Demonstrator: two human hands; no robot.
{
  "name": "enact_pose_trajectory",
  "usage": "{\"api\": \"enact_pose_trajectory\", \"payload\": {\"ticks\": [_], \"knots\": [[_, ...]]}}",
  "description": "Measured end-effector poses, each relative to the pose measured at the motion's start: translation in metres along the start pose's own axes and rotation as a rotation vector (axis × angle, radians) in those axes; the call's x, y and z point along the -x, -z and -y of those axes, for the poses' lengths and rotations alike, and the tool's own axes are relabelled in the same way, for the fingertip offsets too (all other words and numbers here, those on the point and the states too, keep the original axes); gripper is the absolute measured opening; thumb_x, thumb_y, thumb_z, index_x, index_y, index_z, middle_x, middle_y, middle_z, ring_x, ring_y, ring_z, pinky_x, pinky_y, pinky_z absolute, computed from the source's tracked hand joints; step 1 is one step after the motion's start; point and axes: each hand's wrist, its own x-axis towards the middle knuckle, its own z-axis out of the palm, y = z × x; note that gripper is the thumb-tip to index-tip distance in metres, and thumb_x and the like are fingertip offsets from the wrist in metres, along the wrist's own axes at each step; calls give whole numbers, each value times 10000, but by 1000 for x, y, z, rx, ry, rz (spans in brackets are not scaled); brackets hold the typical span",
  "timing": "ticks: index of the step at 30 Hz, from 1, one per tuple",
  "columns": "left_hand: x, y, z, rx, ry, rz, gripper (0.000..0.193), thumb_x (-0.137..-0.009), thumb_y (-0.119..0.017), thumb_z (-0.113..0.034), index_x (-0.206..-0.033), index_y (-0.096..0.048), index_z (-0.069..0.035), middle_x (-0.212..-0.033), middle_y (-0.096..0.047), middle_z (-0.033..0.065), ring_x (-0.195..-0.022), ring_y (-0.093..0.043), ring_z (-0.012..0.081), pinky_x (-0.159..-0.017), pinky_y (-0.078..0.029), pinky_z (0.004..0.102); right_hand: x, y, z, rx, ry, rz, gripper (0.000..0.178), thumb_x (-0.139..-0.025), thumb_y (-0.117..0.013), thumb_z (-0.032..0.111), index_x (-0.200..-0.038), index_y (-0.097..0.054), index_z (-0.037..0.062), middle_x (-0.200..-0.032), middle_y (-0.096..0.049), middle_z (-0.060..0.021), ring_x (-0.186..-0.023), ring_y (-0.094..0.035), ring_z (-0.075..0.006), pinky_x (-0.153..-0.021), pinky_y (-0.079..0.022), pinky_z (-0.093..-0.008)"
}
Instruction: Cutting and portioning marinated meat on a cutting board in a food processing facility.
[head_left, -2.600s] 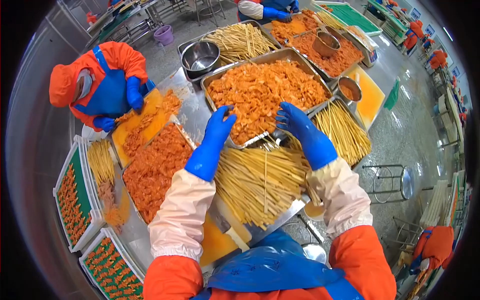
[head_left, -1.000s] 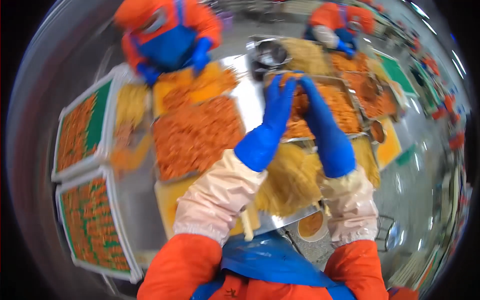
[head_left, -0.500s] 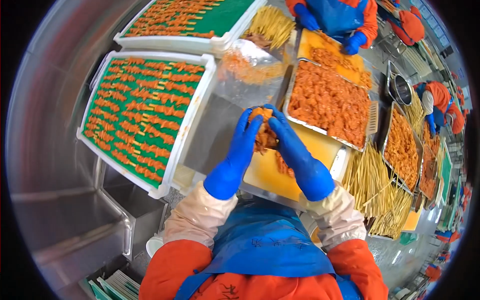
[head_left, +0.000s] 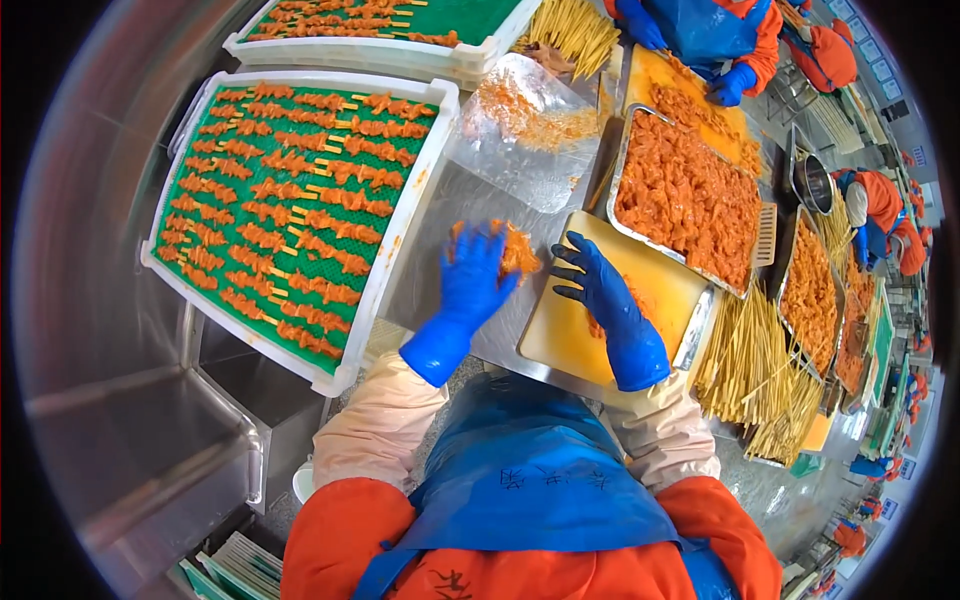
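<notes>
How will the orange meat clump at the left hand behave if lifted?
The meat clump is probably soft and floppy, as its outline is lumpy and ragged. It may be slippery, since the similar meat pile nearby looks glossy. Rolling seems unlikely given that irregular shape.

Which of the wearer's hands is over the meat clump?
The left hand, partly covering the meat clump; the right hand is apart, over the yellow cutting board.

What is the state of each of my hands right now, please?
Left hand: blurred, over the clump of orange meat; its grip cannot be told.
Right hand: open, holding nothing, above the yellow cutting board.
</notes>
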Motion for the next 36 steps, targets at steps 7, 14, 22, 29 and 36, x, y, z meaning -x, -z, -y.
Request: {"api": "enact_pose_trajectory", "payload": {"ticks": [7, 14, 22, 29, 36], "knots": [[9, -23, -2, -197, -321, 80, 605, -635, -462, -382, -1148, -221, -167, -1185, -181, 95, -1102, -119, 288, -842, -51, 504, 30, 17, 1, -17, 2, -47, 447, -748, -336, 381, -1109, -279, 124, -1073, -362, -80, -895, -405, -209, -740, -335, -320], [2, 23, -18, 327, -249, -233, 206, -604, -521, -51, -809, -507, -69, -810, -493, 92, -805, -442, 237, -681, -344, 292, 52, 40, -2, -419, 34, 122, 486, -736, -307, 435, -1110, -273, 125, -1065, -371, -128, -880, -436, -239, -705, -377, -329], [23, -3, -105, 202, -610, -125, 262, -635, -503, -186, -882, -479, -100, -781, -482, 62, -770, -438, 227, -654, -334, 321, 59, 43, -25, -959, 33, 540, 483, -735, -311, 439, -1097, -265, 122, -1037, -393, -135, -868, -443, -235, -727, -362, -333], [14, -18, -79, 269, -583, 263, 150, -670, -471, -138, -795, -514, -66, -691, -504, 95, -682, -477, 242, -596, -375, 306, 157, 78, -14, -173, 230, -151, 480, -729, -383, 380, -1100, -279, 93, -1023, -397, -144, -939, -393, -237, -770, -314, -321], [0, -38, -137, 408, -584, 132, 100, -666, -474, -131, -726, -517, -64, -669, -504, 95, -640, -473, 249, -562, -375, 318, 169, 126, -81, 1152, 210, -930, 497, -592, -554, 291, -967, -369, 21, -786, -464, -168, -715, -468, -278, -604, -377, -325]]}}
